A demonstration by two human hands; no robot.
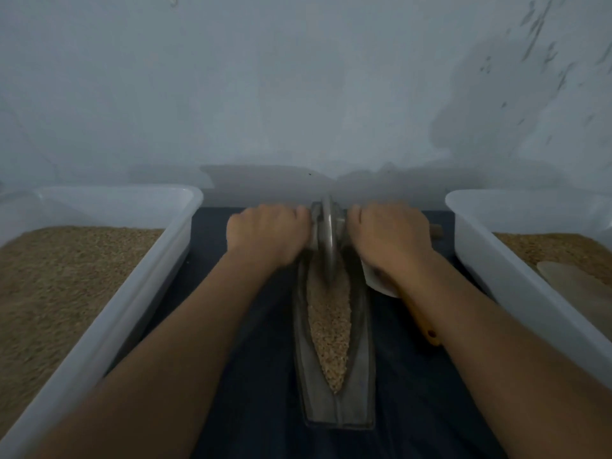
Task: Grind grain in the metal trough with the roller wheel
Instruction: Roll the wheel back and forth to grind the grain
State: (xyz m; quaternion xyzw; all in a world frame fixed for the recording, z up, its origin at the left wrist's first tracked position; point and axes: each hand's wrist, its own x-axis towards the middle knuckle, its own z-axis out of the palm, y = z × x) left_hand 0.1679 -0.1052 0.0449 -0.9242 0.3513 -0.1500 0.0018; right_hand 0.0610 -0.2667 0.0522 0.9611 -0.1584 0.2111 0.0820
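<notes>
A narrow boat-shaped metal trough (361, 385) lies lengthwise on a dark blue cloth (251, 376), holding a strip of tan grain (329, 329). A metal roller wheel (328, 236) stands upright at the trough's far end. My left hand (265, 233) grips the wheel's axle handle on the left side. On the other side my right hand (390, 233) grips the handle, whose wooden tip (436, 230) sticks out past the knuckles. Both arms are stretched forward.
A white plastic tub (159, 266) of grain stands at the left. A second white tub (490, 256) at the right holds grain and a pale flat scoop (576, 286). A yellow-handled tool (424, 326) lies under my right forearm. A pale wall rises directly behind.
</notes>
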